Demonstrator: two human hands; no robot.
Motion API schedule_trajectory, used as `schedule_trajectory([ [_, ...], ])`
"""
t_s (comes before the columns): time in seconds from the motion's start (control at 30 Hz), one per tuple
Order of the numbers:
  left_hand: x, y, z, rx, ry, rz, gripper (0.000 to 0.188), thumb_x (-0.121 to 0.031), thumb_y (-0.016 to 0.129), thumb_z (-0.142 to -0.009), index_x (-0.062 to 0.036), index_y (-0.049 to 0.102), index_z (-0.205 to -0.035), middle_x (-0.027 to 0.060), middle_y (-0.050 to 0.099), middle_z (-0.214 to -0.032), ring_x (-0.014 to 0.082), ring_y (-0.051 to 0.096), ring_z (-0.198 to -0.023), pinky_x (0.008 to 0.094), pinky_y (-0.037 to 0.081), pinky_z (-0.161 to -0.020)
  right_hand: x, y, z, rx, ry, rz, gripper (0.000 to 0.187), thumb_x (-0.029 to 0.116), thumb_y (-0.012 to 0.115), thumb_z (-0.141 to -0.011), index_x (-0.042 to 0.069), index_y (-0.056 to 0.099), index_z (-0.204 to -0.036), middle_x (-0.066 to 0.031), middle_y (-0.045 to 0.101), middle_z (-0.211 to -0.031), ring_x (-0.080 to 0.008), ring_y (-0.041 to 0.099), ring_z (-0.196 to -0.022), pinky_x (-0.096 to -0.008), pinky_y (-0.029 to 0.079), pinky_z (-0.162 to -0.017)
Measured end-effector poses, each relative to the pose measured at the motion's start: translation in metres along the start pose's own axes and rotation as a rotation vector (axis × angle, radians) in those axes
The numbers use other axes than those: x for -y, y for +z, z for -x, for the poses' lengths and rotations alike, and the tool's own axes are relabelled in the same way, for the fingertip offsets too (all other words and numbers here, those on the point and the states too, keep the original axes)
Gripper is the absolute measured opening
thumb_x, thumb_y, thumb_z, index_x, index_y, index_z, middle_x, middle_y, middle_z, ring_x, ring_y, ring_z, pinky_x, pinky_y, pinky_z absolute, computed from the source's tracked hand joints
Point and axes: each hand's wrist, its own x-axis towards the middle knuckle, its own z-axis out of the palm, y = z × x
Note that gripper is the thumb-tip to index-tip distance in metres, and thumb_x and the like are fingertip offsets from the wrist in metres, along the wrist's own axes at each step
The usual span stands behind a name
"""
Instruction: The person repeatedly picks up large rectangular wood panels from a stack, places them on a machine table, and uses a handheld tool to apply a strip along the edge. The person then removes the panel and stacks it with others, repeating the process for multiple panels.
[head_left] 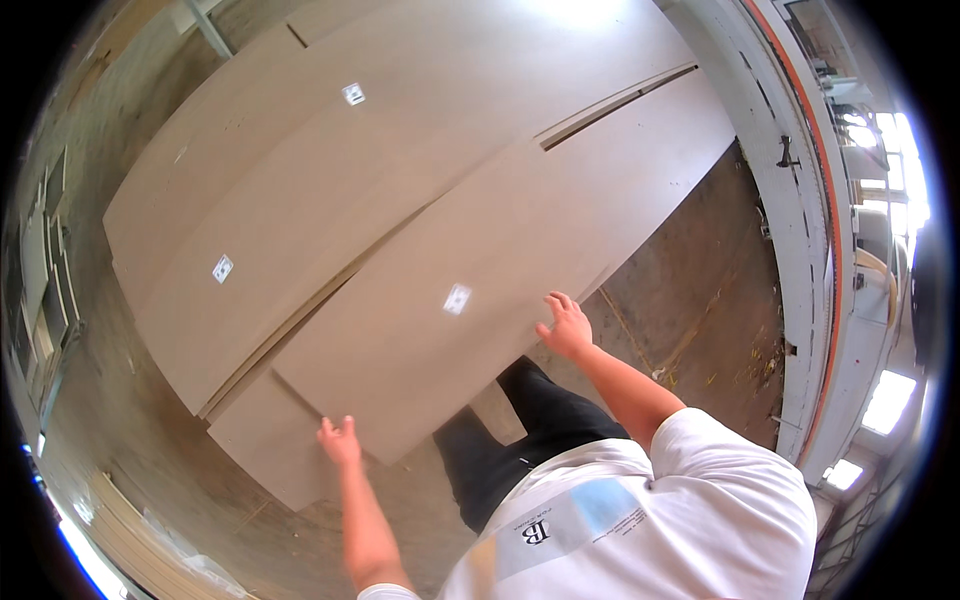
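Note:
Before me lies a large brown flat board point(440, 330) with a small white label point(457, 299) on it. Its near left corner overlaps a lower board point(262, 440) of the same colour. Close to that corner is my left hand point(341, 441), its fingers a little bent and apart; whether they touch the board cannot be made out. At the near edge, farther right, my right hand point(567, 326) is spread over the board's rim with nothing held in it.
More wide brown boards point(270, 190) lie alongside, beyond a narrow gap. A long pale machine beam point(800, 250) with an orange stripe runs down the right. Sheets point(50, 270) lean at the far left, and a stack of long panels point(140, 530) is at the lower left.

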Motion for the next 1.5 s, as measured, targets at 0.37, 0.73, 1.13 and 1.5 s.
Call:
schedule_trajectory([
  [0.37,-0.290,0.196,0.088,0.380,0.455,0.164,0.064,-0.023,0.076,-0.087,0.0026,0.052,-0.141,0.0234,0.056,-0.132,0.0314,0.065,-0.108,0.0431,0.053,-0.096,-0.013,-0.021,-0.029,-0.045,-0.116,-0.080,0.067,0.036,0.075,-0.082,0.011,0.053,-0.140,-0.0106,0.048,-0.152,-0.0328,0.046,-0.138,-0.0460,0.039,-0.114],
  [0.73,-0.370,0.170,0.086,0.640,0.480,0.441,0.043,-0.021,0.067,-0.094,-0.0046,0.061,-0.133,0.0086,0.071,-0.113,0.0226,0.071,-0.094,0.0364,0.055,-0.087,-0.143,-0.050,-0.172,-0.059,0.176,0.015,0.094,0.054,0.068,-0.089,-0.001,0.032,-0.156,-0.0191,0.022,-0.168,-0.0337,0.022,-0.155,-0.0419,0.025,-0.125],
  [1.13,-0.128,0.086,0.059,0.514,0.017,0.270,0.031,-0.025,0.063,-0.096,-0.0122,0.066,-0.125,0.0099,0.075,-0.110,0.0255,0.070,-0.103,0.0400,0.055,-0.089,0.131,-0.059,-0.231,-0.011,-0.239,-0.348,0.071,0.042,0.070,-0.090,0.009,0.048,-0.149,-0.0159,0.054,-0.148,-0.0329,0.049,-0.139,-0.0412,0.041,-0.114],
  [1.5,-0.118,0.066,0.059,0.477,-0.035,0.283,0.027,-0.025,0.058,-0.095,-0.0137,0.066,-0.118,0.0102,0.074,-0.107,0.0304,0.070,-0.102,0.0440,0.054,-0.089,0.247,-0.015,-0.250,0.014,-0.087,-0.409,0.042,0.025,0.067,-0.084,0.003,0.065,-0.120,-0.0108,0.072,-0.101,-0.0259,0.068,-0.094,-0.0369,0.053,-0.086],
])
